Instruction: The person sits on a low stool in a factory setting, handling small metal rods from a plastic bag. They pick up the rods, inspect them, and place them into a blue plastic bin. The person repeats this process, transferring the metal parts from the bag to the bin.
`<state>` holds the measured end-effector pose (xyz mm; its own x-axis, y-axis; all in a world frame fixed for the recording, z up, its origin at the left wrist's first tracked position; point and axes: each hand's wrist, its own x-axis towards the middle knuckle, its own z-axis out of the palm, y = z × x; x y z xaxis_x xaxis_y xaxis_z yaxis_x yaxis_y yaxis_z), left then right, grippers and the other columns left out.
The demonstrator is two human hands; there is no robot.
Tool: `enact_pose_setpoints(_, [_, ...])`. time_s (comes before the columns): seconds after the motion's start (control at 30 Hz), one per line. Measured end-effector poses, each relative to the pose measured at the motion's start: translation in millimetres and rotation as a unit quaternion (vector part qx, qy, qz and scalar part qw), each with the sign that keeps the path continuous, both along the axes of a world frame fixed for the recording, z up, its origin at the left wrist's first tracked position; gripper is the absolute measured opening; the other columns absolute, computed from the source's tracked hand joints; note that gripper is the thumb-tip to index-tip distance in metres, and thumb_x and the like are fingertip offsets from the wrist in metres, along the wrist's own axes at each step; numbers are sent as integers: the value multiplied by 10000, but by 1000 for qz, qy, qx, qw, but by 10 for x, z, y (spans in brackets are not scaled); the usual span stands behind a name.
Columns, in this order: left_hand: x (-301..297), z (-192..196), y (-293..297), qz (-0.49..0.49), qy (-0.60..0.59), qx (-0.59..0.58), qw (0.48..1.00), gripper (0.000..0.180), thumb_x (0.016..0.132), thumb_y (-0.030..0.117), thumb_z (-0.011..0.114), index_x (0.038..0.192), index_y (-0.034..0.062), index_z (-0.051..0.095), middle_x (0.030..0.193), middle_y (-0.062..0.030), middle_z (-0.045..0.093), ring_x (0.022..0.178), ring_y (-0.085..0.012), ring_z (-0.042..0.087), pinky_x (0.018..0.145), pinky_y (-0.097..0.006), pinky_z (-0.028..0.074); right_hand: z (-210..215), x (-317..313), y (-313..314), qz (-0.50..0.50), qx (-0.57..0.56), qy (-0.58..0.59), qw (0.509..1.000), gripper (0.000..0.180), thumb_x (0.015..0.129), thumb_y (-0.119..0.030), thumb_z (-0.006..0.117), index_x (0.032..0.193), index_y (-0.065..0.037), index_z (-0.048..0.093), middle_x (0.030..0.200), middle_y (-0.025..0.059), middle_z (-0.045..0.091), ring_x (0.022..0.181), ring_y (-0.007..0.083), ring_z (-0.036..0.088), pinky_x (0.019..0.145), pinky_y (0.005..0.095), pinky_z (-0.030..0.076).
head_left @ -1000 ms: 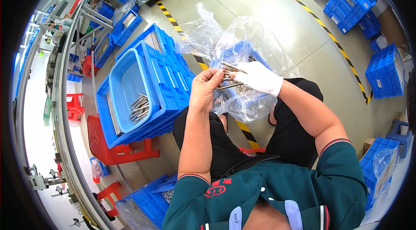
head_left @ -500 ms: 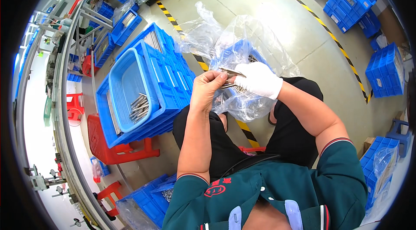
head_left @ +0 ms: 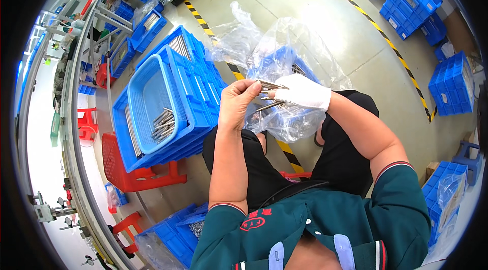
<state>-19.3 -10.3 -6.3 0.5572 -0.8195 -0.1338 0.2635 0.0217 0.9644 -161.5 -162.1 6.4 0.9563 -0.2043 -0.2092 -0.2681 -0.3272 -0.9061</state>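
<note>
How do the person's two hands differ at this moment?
The right hand wears a white glove; the left hand is bare. The right hand grips several metal rods in a bundle; the left hand pinches the tip of one rod with its fingertips. Both are raised over the lap, in front of a clear plastic bag.
</note>
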Motion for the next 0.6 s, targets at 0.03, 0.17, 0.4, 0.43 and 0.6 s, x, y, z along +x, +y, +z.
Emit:
enact_pose_setpoints(0.03, [15, -4, 6, -7, 3, 2, 1000, 152, 830, 97, 703, 917, -23, 674, 822, -56, 665, 733, -105, 575, 713, -251, 442, 6, -2, 2, -1, 12, 5, 1000, 462, 871, -454, 568, 917, -2, 651, 687, 88, 576, 650, 180, 528, 614, 327, 424])
enact_pose_setpoints(0.17, [10, 11, 21, -14, -1, 0, 1000, 145, 822, 75, 706, 918, -27, 671, 845, -60, 671, 760, -109, 595, 734, -253, 463, -2, -8, -23, 13, 21, 19, 1000, 479, 864, -469, 575, 901, 2, 656, 661, 71, 552, 622, 158, 508, 583, 313, 414])
enact_pose_setpoints(0.4, [60, 63, 67, -63, -6, 18, 998, 133, 798, 65, 724, 896, -12, 680, 835, -57, 678, 753, -102, 604, 745, -254, 471, 128, -62, -11, 40, 72, 47, 995, 497, 866, -483, 563, 869, 6, 653, 665, 91, 552, 631, 175, 510, 599, 324, 417])
enact_pose_setpoints(0.43, [81, 55, 66, -70, -15, 30, 997, 132, 796, 68, 727, 892, -10, 680, 835, -58, 679, 758, -102, 606, 748, -253, 471, 109, -61, -3, 38, 34, 30, 998, 502, 867, -484, 559, 874, 10, 652, 675, 105, 558, 642, 186, 514, 611, 331, 420])
enact_pose_setpoints(0.6, [62, 27, 57, -64, -32, 39, 997, 163, 807, 98, 723, 909, -19, 673, 845, -68, 683, 763, -107, 612, 748, -257, 471, 48, -36, 25, 27, -51, 17, 998, 521, 872, -483, 539, 898, 28, 639, 730, 165, 583, 689, 232, 529, 658, 356, 426])
